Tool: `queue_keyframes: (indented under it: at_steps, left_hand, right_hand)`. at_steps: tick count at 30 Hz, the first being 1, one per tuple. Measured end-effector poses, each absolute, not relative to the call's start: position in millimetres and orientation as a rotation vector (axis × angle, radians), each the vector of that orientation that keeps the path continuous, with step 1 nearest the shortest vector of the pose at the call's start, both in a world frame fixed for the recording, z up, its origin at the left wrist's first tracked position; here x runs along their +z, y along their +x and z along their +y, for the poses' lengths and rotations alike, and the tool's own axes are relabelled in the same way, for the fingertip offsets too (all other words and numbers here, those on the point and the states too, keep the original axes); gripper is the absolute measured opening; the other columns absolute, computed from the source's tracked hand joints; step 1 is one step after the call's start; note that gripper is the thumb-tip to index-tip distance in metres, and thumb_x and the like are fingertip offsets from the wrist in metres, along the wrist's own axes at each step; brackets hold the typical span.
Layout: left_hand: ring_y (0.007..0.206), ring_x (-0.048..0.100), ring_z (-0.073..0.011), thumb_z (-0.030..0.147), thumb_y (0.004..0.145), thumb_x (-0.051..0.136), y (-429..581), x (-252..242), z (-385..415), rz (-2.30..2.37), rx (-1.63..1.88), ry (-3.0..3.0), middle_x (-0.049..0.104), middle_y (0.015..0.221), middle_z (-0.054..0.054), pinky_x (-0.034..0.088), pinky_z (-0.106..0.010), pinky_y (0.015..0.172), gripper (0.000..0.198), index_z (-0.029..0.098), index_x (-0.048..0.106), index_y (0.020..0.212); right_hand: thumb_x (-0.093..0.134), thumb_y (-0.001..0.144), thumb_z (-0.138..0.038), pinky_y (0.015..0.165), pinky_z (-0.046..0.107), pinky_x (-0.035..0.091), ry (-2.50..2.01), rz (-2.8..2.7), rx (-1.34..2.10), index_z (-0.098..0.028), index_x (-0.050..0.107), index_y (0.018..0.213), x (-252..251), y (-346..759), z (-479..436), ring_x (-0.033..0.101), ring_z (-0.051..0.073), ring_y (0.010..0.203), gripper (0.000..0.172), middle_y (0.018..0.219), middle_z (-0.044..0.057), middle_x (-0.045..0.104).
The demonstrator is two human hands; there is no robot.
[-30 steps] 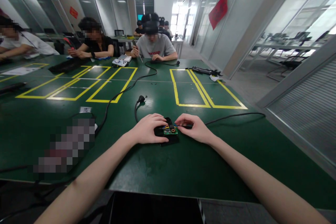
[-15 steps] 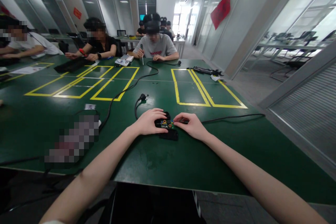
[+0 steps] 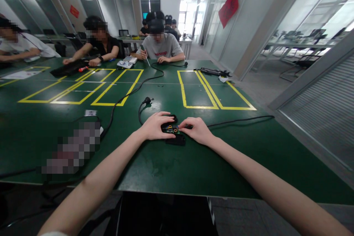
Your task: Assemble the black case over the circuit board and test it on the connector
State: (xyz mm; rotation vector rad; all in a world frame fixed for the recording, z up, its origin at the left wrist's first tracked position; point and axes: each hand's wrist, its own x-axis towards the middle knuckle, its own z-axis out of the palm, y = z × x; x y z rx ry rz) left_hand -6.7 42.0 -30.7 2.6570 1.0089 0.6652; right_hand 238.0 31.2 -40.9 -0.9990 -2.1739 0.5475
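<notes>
A small green circuit board (image 3: 172, 130) with copper-coloured coils lies in front of me, beside black casing. My left hand (image 3: 155, 125) curls round the board from the left, its fingers beyond it and its thumb on the near side. From the right, my right hand (image 3: 197, 131) pinches at the board's right end, where a black cable (image 3: 243, 120) leads off to the right. Its fingertips hide the exact spot they grip. A black casing piece (image 3: 176, 140) rests on the table just below the board.
A black power plug (image 3: 147, 100) on a short cord lies beyond my left hand. Left of my forearm sits a blurred-out object (image 3: 74, 145). Yellow tape rectangles (image 3: 197, 107) mark the green table (image 3: 210, 169). A folded black tripod-like item (image 3: 212, 72) lies at the far right. Several people sit opposite.
Both hands stay at the board, with only slight finger movement at its right end. The view has shifted a little. Across the table, a co-worker has lowered a red-and-black item to the table.
</notes>
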Motion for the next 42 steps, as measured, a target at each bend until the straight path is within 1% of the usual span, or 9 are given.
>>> queue_keyframes:
  at_steps: [4, 6, 8, 10, 13, 17, 25, 33, 42]
  left_hand:
    - [0.130, 0.058, -0.0319, 0.053, 0.074, 0.084, -6, -27, 39, 0.959, 0.754, 2.621, 0.071, 0.131, -0.012, 0.048, -0.049, 0.110, 0.059, 0.022, 0.071, 0.122]
    - [0.121, 0.062, -0.0298, 0.049, 0.079, 0.080, -9, -24, 37, 0.950, 0.842, 2.579, 0.073, 0.122, -0.012, 0.050, -0.046, 0.105, 0.047, 0.021, 0.072, 0.116]
    - [0.109, 0.065, -0.0260, 0.041, 0.086, 0.071, -15, -21, 34, 1.004, 0.901, 2.529, 0.073, 0.110, -0.010, 0.053, -0.041, 0.097, 0.029, 0.019, 0.073, 0.105]
    - [0.091, 0.066, -0.0208, 0.032, 0.085, 0.067, -22, -18, 31, 1.061, 0.837, 2.489, 0.069, 0.100, -0.008, 0.053, -0.034, 0.085, 0.018, 0.018, 0.072, 0.094]
    - [0.072, 0.060, -0.0141, 0.028, 0.082, 0.066, -28, -16, 26, 1.091, 0.727, 2.441, 0.064, 0.091, -0.003, 0.049, -0.028, 0.069, 0.014, 0.018, 0.071, 0.090]
    - [0.070, 0.056, -0.0123, 0.026, 0.081, 0.065, -25, -14, 23, 1.108, 0.730, 2.455, 0.059, 0.095, -0.003, 0.046, -0.026, 0.065, 0.013, 0.018, 0.070, 0.089]
    - [0.068, 0.055, -0.0120, 0.027, 0.083, 0.063, -23, -6, 24, 1.082, 0.821, 2.397, 0.061, 0.086, -0.003, 0.045, -0.025, 0.063, 0.012, 0.016, 0.069, 0.083]
    - [0.063, 0.053, -0.0102, 0.022, 0.072, 0.068, -18, 4, 10, 0.944, 0.553, 2.047, 0.062, 0.069, 0.001, 0.043, -0.021, 0.058, 0.009, 0.014, 0.069, 0.076]
    - [0.059, 0.051, -0.0097, 0.030, 0.079, 0.069, -21, -4, 19, 1.054, 0.640, 2.081, 0.057, 0.066, 0.003, 0.039, -0.020, 0.053, 0.015, 0.016, 0.070, 0.082]
  right_hand:
    - [0.073, 0.082, -0.011, 0.074, 0.032, 0.054, -0.979, -2.242, 0.456, -0.023, 0.075, 0.080, -43, 236, 30, 0.070, 0.020, 0.078, 0.013, 0.082, 0.003, 0.076]
    - [0.070, 0.086, -0.013, 0.077, 0.034, 0.053, -0.918, -2.255, 0.440, -0.023, 0.072, 0.081, -43, 235, 29, 0.069, 0.021, 0.083, 0.011, 0.084, 0.004, 0.075]
    - [0.067, 0.090, -0.015, 0.080, 0.034, 0.053, -0.860, -2.257, 0.450, -0.022, 0.070, 0.084, -41, 236, 28, 0.067, 0.020, 0.086, 0.009, 0.087, 0.005, 0.073]
    - [0.066, 0.091, -0.018, 0.078, 0.033, 0.053, -0.857, -2.254, 0.472, -0.022, 0.068, 0.089, -38, 240, 28, 0.066, 0.020, 0.084, 0.005, 0.091, 0.005, 0.071]
    - [0.069, 0.090, -0.023, 0.075, 0.035, 0.052, -0.898, -2.291, 0.438, -0.021, 0.068, 0.089, -35, 249, 31, 0.064, 0.021, 0.083, 0.003, 0.089, 0.006, 0.069]
    - [0.067, 0.092, -0.026, 0.080, 0.036, 0.051, -0.892, -2.349, 0.407, -0.022, 0.069, 0.083, -38, 256, 35, 0.064, 0.022, 0.087, 0.011, 0.088, 0.006, 0.070]
    - [0.063, 0.095, -0.031, 0.069, 0.031, 0.050, -0.958, -2.211, 0.452, -0.021, 0.074, 0.088, -28, 251, 27, 0.067, 0.019, 0.075, 0.017, 0.085, 0.006, 0.075]
    - [0.069, 0.089, -0.041, 0.052, 0.025, 0.044, -0.834, -2.295, 0.871, -0.019, 0.076, 0.075, -16, 260, 15, 0.057, 0.013, 0.053, 0.027, 0.065, 0.002, 0.070]
    - [0.068, 0.088, -0.027, 0.063, 0.029, 0.049, -0.965, -2.267, 0.518, -0.022, 0.077, 0.083, -29, 251, 25, 0.066, 0.017, 0.066, 0.012, 0.078, 0.004, 0.075]
